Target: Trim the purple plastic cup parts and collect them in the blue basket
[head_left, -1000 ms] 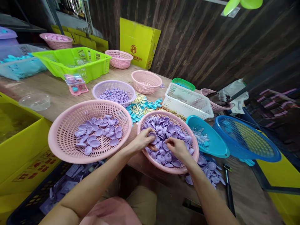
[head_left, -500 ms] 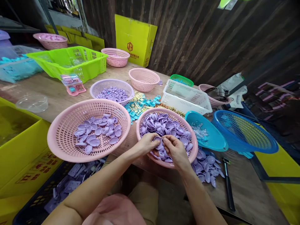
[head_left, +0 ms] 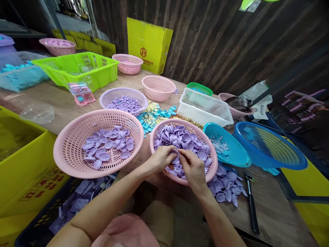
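Note:
Over the right pink basket (head_left: 215, 168), my left hand (head_left: 162, 159) pinches a small purple oval dish-shaped piece (head_left: 175, 156). The fingertips of my right hand (head_left: 193, 167) are closed at the same piece's right edge, partly hiding it. Beneath both hands, that basket holds a heap of similar purple pieces (head_left: 185, 136). To the left, a wider pink basket (head_left: 67, 151) contains a looser layer of such pieces (head_left: 104, 156). More purple pieces (head_left: 226, 185) lie piled on the table against the right basket.
A black-handled hammer (head_left: 252, 209) lies at the right, near a turquoise scoop-shaped basket (head_left: 231, 151) and a blue basket (head_left: 272, 145). Behind stand a lilac basket (head_left: 108, 94), a white crate (head_left: 205, 111) and a green crate (head_left: 77, 73). Yellow cartons (head_left: 25, 171) flank the table's left side.
The fingers of my right hand have shifted slightly at the piece's edge, while my left hand keeps its hold. The whole view has moved a little; the baskets stay in place.

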{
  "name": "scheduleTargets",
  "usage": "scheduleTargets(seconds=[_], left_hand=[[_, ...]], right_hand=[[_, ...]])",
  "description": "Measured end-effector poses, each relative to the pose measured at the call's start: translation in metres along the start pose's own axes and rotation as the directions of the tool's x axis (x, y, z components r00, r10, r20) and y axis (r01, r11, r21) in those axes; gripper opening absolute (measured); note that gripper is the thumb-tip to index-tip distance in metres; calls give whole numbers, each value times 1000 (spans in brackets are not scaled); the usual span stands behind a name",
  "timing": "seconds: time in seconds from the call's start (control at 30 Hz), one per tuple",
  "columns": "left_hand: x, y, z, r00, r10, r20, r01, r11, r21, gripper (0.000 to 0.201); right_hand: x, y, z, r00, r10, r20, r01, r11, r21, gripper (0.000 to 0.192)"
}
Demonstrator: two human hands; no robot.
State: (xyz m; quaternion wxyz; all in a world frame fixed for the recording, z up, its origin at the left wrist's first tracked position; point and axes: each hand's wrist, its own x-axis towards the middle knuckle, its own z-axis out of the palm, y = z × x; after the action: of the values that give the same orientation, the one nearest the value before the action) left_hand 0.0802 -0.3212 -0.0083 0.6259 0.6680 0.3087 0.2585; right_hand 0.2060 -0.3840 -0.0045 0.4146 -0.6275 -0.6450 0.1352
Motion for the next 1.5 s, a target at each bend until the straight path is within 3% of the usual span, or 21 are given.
scheduleTargets(seconds=[0.07, 0.17, 0.27, 0.37, 0.53, 0.63, 0.87, 1.1, 1.2, 1.33, 1.5], left_hand=[[-1, 1, -3, 1000, 18, 6, -19, 995, 95, 9], [-3, 3, -5, 1000, 9, 23, -11, 995, 95, 12], [-3, 3, -4, 996, -42, 74, 44, 999, -23, 13], [-3, 3, -4, 992, -69, 104, 80, 991, -103, 15], [-6, 6, -4, 1000, 31, -5, -30, 994, 104, 14], [-10, 9, 0, 995, 78, -67, -64, 980, 188, 15], [-14, 9, 12, 971, 112, -213, -94, 991, 92, 23], [-15, 12, 12, 967, 132, -217, -100, 984, 149, 24], [-15, 10, 13, 949, 209, -235, -120, 931, 344, 23], [-12, 2, 16, 900, 375, -222, -155, 752, 640, 23], [-11, -1, 18, 912, 367, -182, -105, 639, 762, 26]], right_hand=[[1, -2, -1, 996, -86, 4, 86, 993, -86, 17], [2, -3, -1, 999, -47, -7, 46, 992, -120, 12], [1, -1, 1, 992, 127, -5, -127, 992, 24, 8], [-1, 2, 3, 966, 258, 22, -256, 938, 233, 14], [-4, 0, 3, 949, 300, 97, -315, 895, 314, 20], [-4, -6, -2, 957, 268, 113, -287, 932, 223, 20], [-7, -23, -7, 977, 137, -161, -139, 990, 0, 19], [-5, -26, 0, 984, 99, -148, -103, 995, -18, 18], [-4, -28, -1, 985, 64, -160, -76, 995, -70, 17], [-4, -32, -1, 976, -70, -208, 14, 966, -257, 19], [-4, -35, 4, 961, -109, -253, 21, 945, -328, 20]])
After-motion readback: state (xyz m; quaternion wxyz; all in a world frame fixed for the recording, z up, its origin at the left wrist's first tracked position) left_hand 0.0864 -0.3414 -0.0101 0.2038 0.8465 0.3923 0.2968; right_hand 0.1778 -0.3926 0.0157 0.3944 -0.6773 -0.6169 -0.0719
